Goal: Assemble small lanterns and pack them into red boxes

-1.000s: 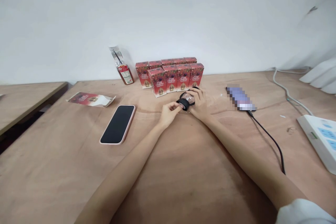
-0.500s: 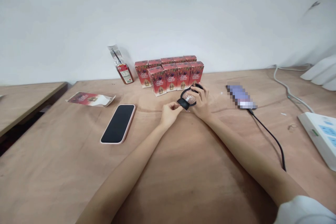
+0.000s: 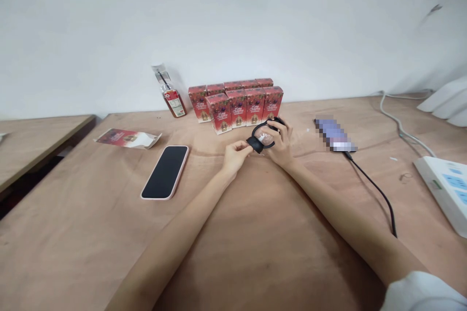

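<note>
Between my two hands is a small black lantern (image 3: 257, 144) with a clear globe, tilted above the table. My left hand (image 3: 235, 156) is closed, its thumb and fingers pinching the edge of the black base. Around the globe and the black ring on its far side curl the fingers of my right hand (image 3: 282, 143). Those fingers hide part of the globe. Just behind the lantern stand several red printed boxes (image 3: 238, 108) in two rows.
To the left, a phone with a pink edge (image 3: 165, 173) lies near a flattened red carton (image 3: 127, 138). A bottle (image 3: 173, 102) stands by the wall. On the right are a phone on a black cable (image 3: 334, 134) and a white power strip (image 3: 443, 192).
</note>
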